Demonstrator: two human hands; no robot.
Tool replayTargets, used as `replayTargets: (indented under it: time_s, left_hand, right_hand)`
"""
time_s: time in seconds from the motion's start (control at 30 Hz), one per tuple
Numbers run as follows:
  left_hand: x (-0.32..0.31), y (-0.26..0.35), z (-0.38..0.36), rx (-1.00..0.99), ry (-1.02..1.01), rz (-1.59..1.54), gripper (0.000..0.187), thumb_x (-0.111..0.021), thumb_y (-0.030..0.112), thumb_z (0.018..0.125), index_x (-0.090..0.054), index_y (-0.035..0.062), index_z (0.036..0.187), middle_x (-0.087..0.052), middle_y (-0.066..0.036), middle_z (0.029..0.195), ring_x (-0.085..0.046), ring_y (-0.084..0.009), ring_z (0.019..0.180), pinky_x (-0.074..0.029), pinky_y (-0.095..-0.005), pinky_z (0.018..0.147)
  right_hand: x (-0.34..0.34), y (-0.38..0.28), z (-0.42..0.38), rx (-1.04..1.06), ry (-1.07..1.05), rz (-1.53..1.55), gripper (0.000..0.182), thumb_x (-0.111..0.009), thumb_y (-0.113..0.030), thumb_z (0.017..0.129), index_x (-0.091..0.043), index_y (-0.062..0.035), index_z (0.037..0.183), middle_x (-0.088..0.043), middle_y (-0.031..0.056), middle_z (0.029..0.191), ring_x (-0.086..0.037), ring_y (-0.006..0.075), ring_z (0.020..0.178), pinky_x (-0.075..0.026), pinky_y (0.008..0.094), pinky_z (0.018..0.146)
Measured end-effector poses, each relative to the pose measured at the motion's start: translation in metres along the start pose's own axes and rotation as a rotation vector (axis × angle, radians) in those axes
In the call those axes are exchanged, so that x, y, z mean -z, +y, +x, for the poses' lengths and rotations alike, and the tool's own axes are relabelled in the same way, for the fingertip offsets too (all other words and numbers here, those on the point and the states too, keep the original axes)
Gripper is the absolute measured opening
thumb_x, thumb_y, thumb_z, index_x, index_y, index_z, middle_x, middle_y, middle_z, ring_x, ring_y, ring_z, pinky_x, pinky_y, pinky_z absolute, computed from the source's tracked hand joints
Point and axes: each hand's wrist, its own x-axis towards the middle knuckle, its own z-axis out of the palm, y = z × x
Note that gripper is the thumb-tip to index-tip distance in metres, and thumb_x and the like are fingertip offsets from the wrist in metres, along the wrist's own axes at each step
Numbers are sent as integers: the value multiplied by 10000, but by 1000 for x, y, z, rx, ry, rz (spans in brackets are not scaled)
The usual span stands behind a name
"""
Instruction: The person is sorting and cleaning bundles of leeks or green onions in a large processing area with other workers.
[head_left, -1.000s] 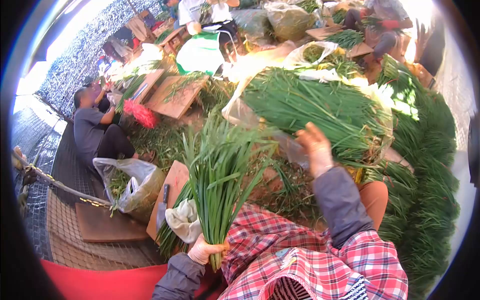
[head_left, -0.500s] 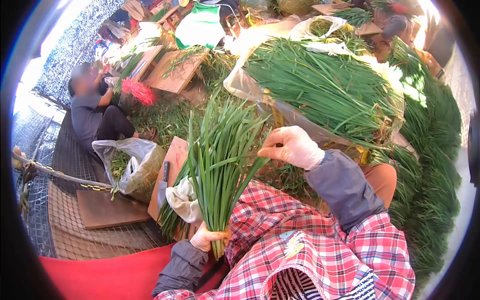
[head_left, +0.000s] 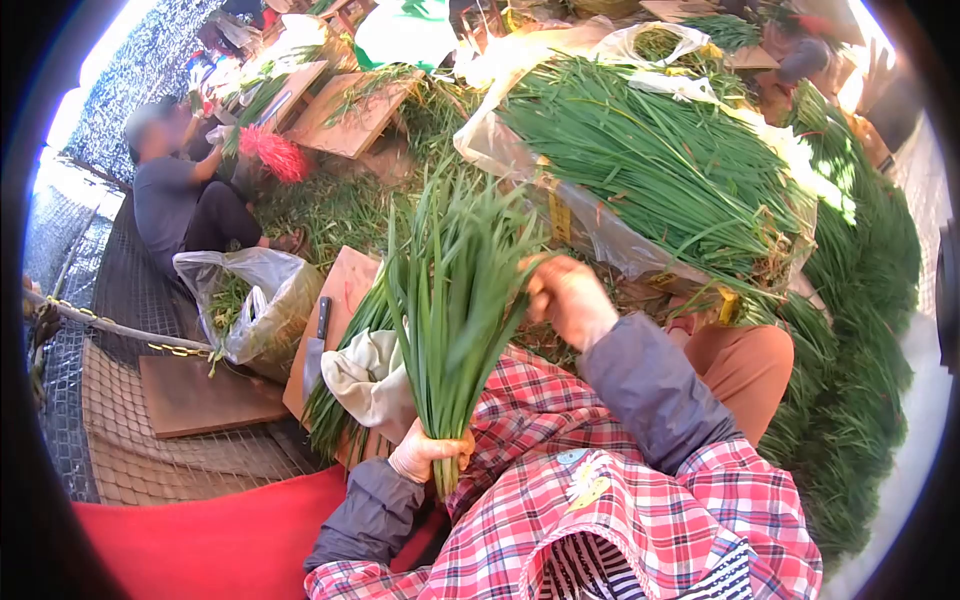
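A bunch of long green leaves stands upright in front of me, its leaf tips fanned out. My left hand, in a thin pale glove, is closed round the pale stem ends at the bottom. At the bunch's right edge is my right hand, also gloved, its fingers bent against the leaves and slightly blurred; what they pinch, if anything, I cannot make out. Left of the bunch, a whitish cloth lies over more green leaves on a board, beside a dark-handled knife.
A plastic bag of trimmings stands left, by a brown board. Beyond it a person in grey sits near red strings. A large plastic-wrapped leaf pile lies ahead; more leaves line the right side.
My right hand has moved slightly down, and its fingers have curled in towards the bunch. The bunch, still in my left hand, has its leaves shifted and partly blurred. The view has shifted slightly.
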Motion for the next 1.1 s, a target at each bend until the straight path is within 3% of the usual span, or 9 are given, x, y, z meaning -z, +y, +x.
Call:
replayTargets:
  time_s: [0.3, 0.43, 0.47, 0.5, 0.57, 0.77, 0.9, 1.0, 1.1]
  left_hand:
    - [-2, -4, 0, 24, -41, 10, 545, -755, 121, 592, -510, -22, 1057, -553, -123, 670, -549, -210, 579, -431, -296, 510]
    - [4, -2, -6, -16, -27, 58, 519, -785, 141, 632, -549, -27, 1062, -602, -99, 735, -574, -170, 591, -471, -285, 552]
    - [5, -1, -7, -21, 3, 51, 475, -773, 107, 634, -569, -26, 1042, -613, -96, 745, -582, -170, 596, -477, -288, 555]
    - [9, -2, -8, -29, 2, 77, 465, -770, 104, 634, -573, -23, 1036, -617, -96, 748, -585, -171, 597, -479, -289, 555]
    - [17, -2, -10, -42, 11, 129, 444, -765, 96, 636, -581, -17, 1024, -624, -97, 755, -590, -173, 601, -482, -291, 554]
    - [23, 2, -20, -1, 99, 350, 364, -736, 3, 670, -588, 6, 1002, -645, -83, 801, -617, -163, 646, -502, -282, 571]
    - [26, -4, -20, -85, 97, 436, 428, -741, -13, 660, -575, 18, 1053, -629, -54, 842, -613, -151, 684, -504, -283, 588]
    - [28, -9, -18, -90, 138, 413, 494, -740, -33, 650, -552, 26, 1103, -614, -37, 876, -601, -134, 721, -502, -277, 616]
    - [26, -9, -16, -80, 161, 376, 560, -735, -44, 648, -520, 35, 1159, -610, -33, 910, -589, -120, 748, -500, -272, 656]
  right_hand:
    - [64, -75, 7, 418, 237, 84, 267, -657, -220, 840, -589, -10, 990, -545, -22, 662, -501, 88, 537, -445, 256, 506]
    - [63, -79, -32, -261, -366, -1572, 382, -633, -173, 814, -594, -85, 1183, -665, 55, 861, -619, 156, 694, -509, 317, 710]
    - [76, -74, -32, -119, -429, -1865, 412, -643, -186, 810, -590, -139, 1216, -679, 80, 919, -632, 157, 754, -503, 321, 759]
    - [56, -78, -39, 91, -233, -1931, 345, -651, -167, 811, -626, -97, 1149, -680, 78, 884, -630, 135, 747, -502, 299, 714]
    - [34, -91, -37, 131, -45, -1366, 288, -638, -120, 821, -635, -56, 1101, -674, 75, 879, -622, 117, 760, -492, 265, 699]
    - [-29, -99, -31, 862, -34, -1110, 228, -547, 85, 786, -664, -35, 943, -655, 85, 814, -601, 142, 711, -478, 263, 664]
    - [-18, -112, -14, 667, 44, -1328, 178, -580, -4, 791, -669, -65, 932, -649, 100, 848, -618, 222, 753, -483, 296, 706]
    - [-5, -107, 7, 711, -137, -1443, 168, -614, -58, 804, -655, -46, 967, -641, 86, 809, -621, 180, 765, -482, 276, 697]
    - [-7, -109, 9, 405, -288, -1759, 252, -698, -235, 771, -662, -85, 970, -647, 83, 831, -634, 241, 818, -486, 314, 735]
